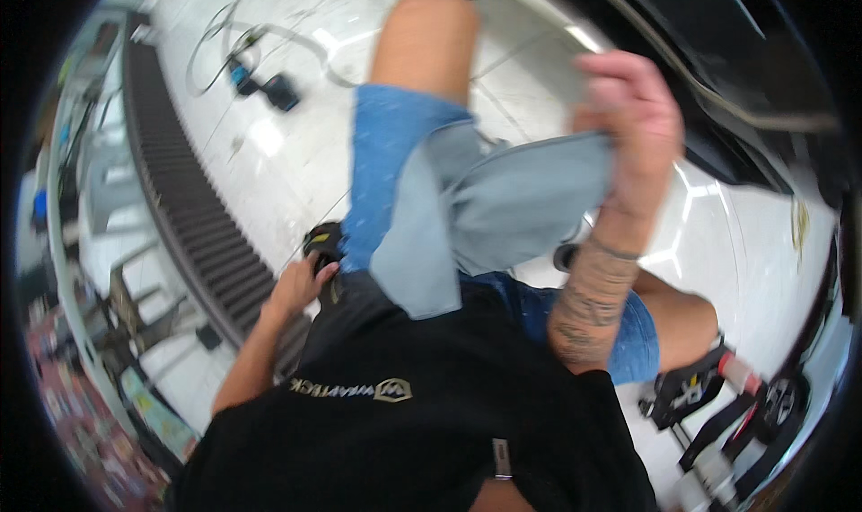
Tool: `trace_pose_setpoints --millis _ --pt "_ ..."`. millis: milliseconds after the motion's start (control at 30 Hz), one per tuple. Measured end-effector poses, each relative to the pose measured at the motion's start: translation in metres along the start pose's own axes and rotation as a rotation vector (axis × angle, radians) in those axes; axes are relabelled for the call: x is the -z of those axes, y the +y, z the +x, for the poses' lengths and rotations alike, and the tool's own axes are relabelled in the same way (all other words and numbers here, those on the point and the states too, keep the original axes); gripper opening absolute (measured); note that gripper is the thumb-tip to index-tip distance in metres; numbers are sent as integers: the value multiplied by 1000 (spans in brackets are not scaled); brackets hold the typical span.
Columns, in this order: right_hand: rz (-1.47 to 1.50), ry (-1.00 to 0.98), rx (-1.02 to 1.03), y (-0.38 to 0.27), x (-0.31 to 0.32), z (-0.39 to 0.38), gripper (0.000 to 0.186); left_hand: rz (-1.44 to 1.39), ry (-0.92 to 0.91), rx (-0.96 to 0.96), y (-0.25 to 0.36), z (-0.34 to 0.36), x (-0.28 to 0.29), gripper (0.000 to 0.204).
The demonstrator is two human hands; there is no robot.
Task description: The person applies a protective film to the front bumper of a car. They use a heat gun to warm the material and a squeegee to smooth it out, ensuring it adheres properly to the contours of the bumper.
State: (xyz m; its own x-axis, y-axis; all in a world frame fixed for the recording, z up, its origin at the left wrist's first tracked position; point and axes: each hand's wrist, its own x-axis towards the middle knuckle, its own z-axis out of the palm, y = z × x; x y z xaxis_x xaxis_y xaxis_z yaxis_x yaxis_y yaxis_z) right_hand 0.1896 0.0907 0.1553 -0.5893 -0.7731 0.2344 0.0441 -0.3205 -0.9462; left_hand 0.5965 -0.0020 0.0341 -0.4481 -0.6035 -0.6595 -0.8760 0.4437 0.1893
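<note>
Grey cloth [530,202] draped over denim shorts [382,162], one end seen beside right hand [631,108], below blurred, curled fingers, dark item [323,237] met by left hand [296,287], both grips unclear

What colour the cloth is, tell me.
The cloth is bluish grey; it shows best in the head view.

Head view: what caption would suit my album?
Blurred right hand holds limp grey cloth over blue denim shorts, above glossy white floor tiles.
</note>
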Motion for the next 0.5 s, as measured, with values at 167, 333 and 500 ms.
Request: trace_pose_setpoints --millis 167,333,500 --pt "27 -399 -11 14 -66 -16 14 34 -65 127 1 11 -15 46" --pt "308 -404 -7 9 -66 -23 12 -215 23 -125 67 -2 87 43" --pt "311 -166 82 16 -42 -9 11 -396 345 -754 189 26 117 41"
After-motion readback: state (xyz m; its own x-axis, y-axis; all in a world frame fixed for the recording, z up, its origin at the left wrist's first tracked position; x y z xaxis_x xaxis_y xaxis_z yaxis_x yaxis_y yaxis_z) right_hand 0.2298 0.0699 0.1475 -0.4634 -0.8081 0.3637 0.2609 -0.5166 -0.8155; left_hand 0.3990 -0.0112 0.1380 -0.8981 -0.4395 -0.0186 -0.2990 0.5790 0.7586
